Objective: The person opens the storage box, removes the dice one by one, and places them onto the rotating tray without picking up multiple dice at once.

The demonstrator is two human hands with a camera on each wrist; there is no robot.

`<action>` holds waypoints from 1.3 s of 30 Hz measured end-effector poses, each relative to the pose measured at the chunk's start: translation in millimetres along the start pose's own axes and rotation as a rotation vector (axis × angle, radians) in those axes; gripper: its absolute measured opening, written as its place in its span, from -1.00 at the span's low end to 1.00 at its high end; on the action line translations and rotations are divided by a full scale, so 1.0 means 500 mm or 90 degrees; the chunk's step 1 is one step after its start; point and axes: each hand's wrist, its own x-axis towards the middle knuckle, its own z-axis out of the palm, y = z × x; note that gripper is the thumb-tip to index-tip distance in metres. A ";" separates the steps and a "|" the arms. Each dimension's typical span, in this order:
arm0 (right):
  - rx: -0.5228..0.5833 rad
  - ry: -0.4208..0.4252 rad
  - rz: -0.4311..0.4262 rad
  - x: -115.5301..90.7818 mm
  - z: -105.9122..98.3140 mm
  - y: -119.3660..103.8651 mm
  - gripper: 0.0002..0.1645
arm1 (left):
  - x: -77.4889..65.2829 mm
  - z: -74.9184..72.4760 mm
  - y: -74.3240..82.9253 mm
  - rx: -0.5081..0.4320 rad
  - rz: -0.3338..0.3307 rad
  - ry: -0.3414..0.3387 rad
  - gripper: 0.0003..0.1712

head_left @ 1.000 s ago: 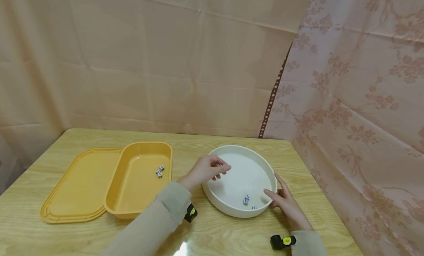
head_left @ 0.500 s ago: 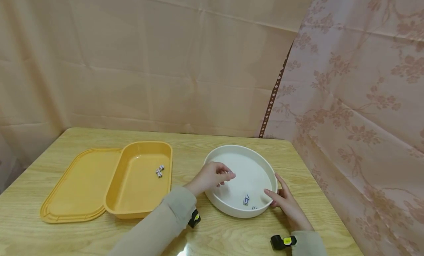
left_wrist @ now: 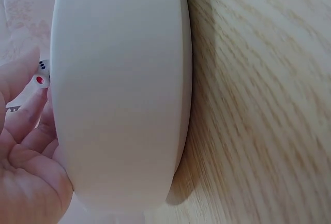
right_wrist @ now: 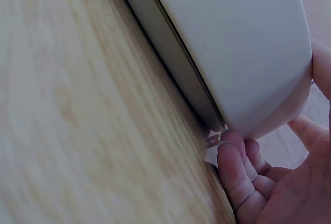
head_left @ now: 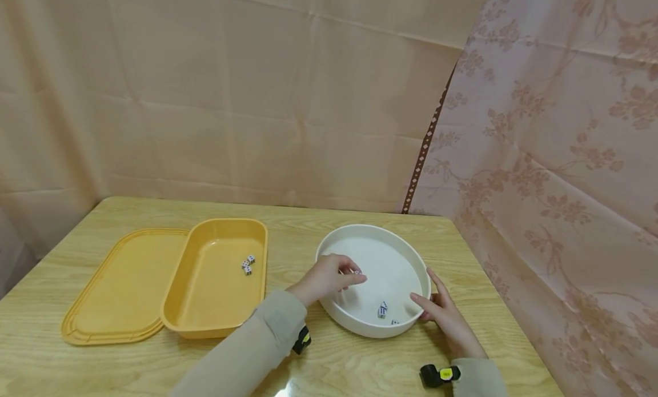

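A round white tray (head_left: 394,260) with a raised wall stands on the table at right. Over its left part, my left hand (head_left: 324,278) pinches a white die (left_wrist: 41,80) between thumb and fingertips; red and dark pips show in the left wrist view. My right hand (head_left: 448,320) holds the tray's right side, thumb over the rim and other fingers curled at the outer wall near the base, as the right wrist view shows. On the tray floor near the front lie a few more dice (head_left: 382,312), partly hidden by the wall.
Left of the tray stands a yellow rectangular box (head_left: 205,305) with a small cluster of dice (head_left: 248,265) near its right wall. A yellow lid (head_left: 128,283) lies against its left side. Curtains hang behind and right of the wooden table (head_left: 354,365).
My left hand has shifted slightly right and down over the white tray, with the die between its fingers. The right hand and the boxed dice have stayed put.
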 end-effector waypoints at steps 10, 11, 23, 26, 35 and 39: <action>0.001 -0.001 0.000 0.002 -0.001 0.001 0.06 | 0.002 -0.001 -0.001 0.008 -0.023 -0.008 -0.75; 0.002 -0.002 -0.001 0.002 -0.001 0.002 0.06 | 0.002 -0.001 -0.001 0.007 -0.023 -0.008 -0.75; -0.002 -0.001 0.006 0.002 -0.001 0.001 0.07 | 0.001 -0.011 0.004 -0.014 -0.015 -0.006 -0.74; -0.002 -0.002 0.004 0.001 -0.001 0.001 0.07 | 0.001 -0.020 0.008 -0.011 -0.009 -0.001 -0.72; -0.001 0.000 0.003 0.001 0.001 0.001 0.07 | -0.001 -0.062 0.026 -0.005 -0.012 0.014 -0.73; 0.000 -0.001 -0.001 0.001 0.001 0.001 0.06 | -0.005 -0.083 0.036 -0.009 -0.008 0.014 -0.74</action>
